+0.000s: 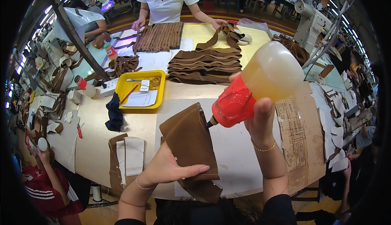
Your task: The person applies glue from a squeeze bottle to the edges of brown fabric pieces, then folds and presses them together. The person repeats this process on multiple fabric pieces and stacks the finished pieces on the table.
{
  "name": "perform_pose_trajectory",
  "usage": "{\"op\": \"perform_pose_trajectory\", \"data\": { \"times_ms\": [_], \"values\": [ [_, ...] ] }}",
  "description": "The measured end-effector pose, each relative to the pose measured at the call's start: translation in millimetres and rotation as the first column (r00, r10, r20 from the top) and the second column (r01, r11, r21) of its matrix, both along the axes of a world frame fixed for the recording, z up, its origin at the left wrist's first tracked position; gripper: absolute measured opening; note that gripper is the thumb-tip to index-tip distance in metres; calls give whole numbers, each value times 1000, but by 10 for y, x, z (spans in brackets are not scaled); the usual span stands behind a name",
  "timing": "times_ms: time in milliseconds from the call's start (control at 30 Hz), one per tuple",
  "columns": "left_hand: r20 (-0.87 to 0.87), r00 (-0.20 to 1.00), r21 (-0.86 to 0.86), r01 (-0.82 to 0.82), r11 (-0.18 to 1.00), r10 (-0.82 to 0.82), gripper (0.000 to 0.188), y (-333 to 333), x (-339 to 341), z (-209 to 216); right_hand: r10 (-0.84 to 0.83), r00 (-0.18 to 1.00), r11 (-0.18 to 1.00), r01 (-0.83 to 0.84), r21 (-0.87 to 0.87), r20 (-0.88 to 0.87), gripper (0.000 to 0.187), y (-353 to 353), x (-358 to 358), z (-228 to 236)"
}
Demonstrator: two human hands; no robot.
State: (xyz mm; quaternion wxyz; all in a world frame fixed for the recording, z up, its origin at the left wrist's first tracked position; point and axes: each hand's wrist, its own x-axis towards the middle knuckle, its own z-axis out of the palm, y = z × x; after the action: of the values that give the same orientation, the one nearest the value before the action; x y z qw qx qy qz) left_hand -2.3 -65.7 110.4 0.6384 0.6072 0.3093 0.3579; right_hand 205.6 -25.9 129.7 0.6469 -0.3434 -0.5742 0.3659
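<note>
My left hand (171,166) is closed on a folded brown fabric piece (189,139) with stitching along its upper edge, thumb across its lower front. A further brown flap hangs below the thumb. In my right hand (260,119) is a large translucent glue bottle (275,68), tilted nozzle down, with yellowish liquid inside and red wrapping round its neck. The dark nozzle tip meets or nearly touches the right edge of the fabric piece; exact contact is hard to tell. Beneath both hands lies a white sheet (240,159) on the table.
A yellow tray (163,90) holds a pencil, paper and rubber bands. Near it are a dark blue cloth (114,113) and a second red-wrapped bottle (84,85). Stacked brown strips (203,66) lie ahead. A co-worker in white (167,5) handles strips opposite. White pattern pieces (133,155) rest left.
</note>
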Motion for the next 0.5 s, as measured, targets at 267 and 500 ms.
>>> {"op": "perform_pose_trajectory", "data": {
  "times_ms": [267, 500],
  "values": [
    [35, 999, -4, 5, 1000, -5, 65, 24, -7, -5, 29, 996, 994, -20, -104, 85, 96, -87, 15, -157],
    [66, 998, -18, 4, 1000, -3, 63, 48, -15, -57, 68, 995, 976, -51, -213, 72, 101, -262, -14, -149]
  ]
}}
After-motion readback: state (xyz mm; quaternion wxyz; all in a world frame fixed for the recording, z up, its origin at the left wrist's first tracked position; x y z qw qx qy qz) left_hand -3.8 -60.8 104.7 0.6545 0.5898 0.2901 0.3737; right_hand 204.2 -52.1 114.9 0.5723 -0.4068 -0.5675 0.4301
